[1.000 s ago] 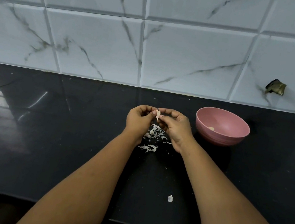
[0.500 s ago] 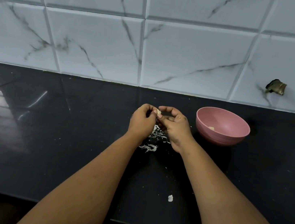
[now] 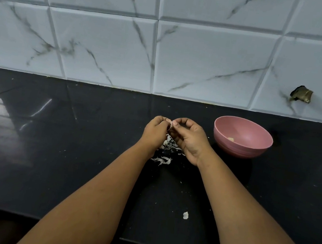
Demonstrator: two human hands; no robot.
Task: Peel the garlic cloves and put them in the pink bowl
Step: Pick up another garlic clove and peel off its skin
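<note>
The clove [image 3: 170, 122] is sitting pinched between both hands, left hand [image 3: 155, 133] and right hand [image 3: 189, 139], closer together than a second ago and hiding the raised skin flap, so peeling is continuing above the skins [image 3: 168, 145], with the bowl [image 3: 242, 140] waiting unobstructed just right.

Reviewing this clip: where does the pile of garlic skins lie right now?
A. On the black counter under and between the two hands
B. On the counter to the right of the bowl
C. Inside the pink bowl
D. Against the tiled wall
A: the garlic skins lie on the black counter below the left hand and right hand; the pink bowl holds only a small pale piece.
</note>
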